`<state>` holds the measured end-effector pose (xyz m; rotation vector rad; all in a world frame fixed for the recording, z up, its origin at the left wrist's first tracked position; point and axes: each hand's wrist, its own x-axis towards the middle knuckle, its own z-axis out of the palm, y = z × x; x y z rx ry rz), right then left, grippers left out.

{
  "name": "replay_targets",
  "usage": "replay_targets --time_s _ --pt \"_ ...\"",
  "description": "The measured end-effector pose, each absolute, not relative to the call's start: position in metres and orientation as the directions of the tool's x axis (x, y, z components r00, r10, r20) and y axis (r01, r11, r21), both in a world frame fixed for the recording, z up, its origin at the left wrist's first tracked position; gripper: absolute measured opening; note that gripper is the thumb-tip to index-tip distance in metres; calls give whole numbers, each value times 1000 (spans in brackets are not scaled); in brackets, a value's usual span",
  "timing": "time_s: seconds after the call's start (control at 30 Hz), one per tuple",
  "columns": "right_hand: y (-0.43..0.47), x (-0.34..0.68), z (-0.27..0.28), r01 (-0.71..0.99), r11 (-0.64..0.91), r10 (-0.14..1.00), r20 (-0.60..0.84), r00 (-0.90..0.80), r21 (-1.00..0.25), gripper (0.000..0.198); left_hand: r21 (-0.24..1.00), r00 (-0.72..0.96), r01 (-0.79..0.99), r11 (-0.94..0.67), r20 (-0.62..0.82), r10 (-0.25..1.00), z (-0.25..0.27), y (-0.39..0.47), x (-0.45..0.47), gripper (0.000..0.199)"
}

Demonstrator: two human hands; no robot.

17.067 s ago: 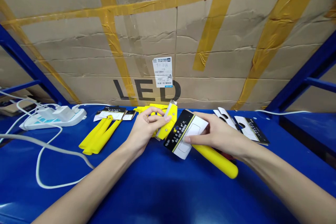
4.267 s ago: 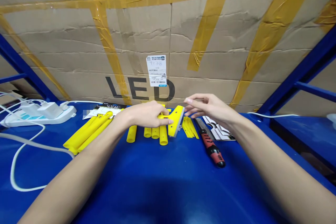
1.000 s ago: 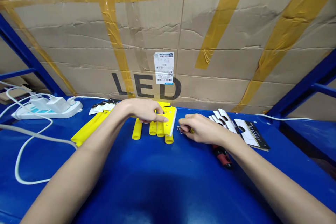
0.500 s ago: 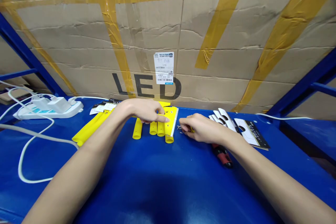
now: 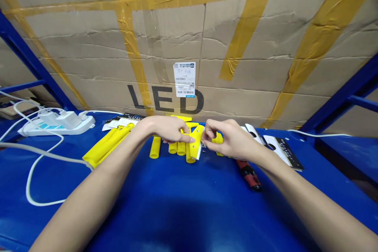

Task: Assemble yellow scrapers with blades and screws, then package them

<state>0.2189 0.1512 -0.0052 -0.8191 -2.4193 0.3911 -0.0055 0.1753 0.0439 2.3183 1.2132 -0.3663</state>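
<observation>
My left hand (image 5: 173, 129) grips a yellow scraper (image 5: 195, 145), its index finger stretched along the flat head. The scraper's head has screw holes and a whitish strip along its right edge. Close to that edge, my right hand (image 5: 226, 138) is closed in a pinch; whatever is between its fingertips is too small to make out. Behind the right hand shows a yellow piece (image 5: 219, 141), partly covered. Small metal screws (image 5: 203, 150) lie on the blue table between the hands. Yellow tube handles (image 5: 155, 147) lie beneath and left of the scraper.
More yellow handles (image 5: 108, 143) lie at the left near a white power strip (image 5: 59, 126) with loose cables. A red and black screwdriver (image 5: 250, 175) and printed cards (image 5: 282, 151) lie at the right. A large taped carton (image 5: 236, 98) stands behind the blue table (image 5: 189, 201).
My right hand has risen from the screws toward the scraper's edge, fingers pinched. The scraper's head has tilted a little in my left hand.
</observation>
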Motion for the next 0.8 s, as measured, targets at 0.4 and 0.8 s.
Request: replay_targets --time_s 0.4,0.8 --pt "145 212 -11 372 887 462 551 -695 -275 21 440 619 779 -447 -425 660 44 182 -13 44" --pt "142 216 -6 420 899 420 524 -741 -126 12 585 617 746 -318 -428 660 37 191 -18 40"
